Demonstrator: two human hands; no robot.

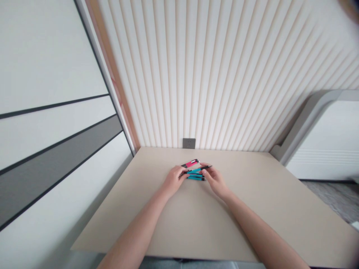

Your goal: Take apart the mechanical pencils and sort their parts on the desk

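A blue pen [198, 170] with black ends slants up to the right between my two hands. Its left end is in the closed fingers of my left hand [174, 178]. The thumb and fingers of my right hand [216, 181] pinch it close to its black right end. Just beneath it, more blue pens [196, 178] lie side by side on the table, their left ends partly covered by my left fingers. Behind these, pink-red pens [192, 163] with black parts lie together, partly hidden by my left hand.
The beige table [190, 224] reaches back to a ribbed cream wall [196, 74]. A dark wall socket [189, 143] sits just above its back edge. White cabinet panels [56, 149] rise on the left; a white and grey headboard-like panel [331, 138] stands at the right.
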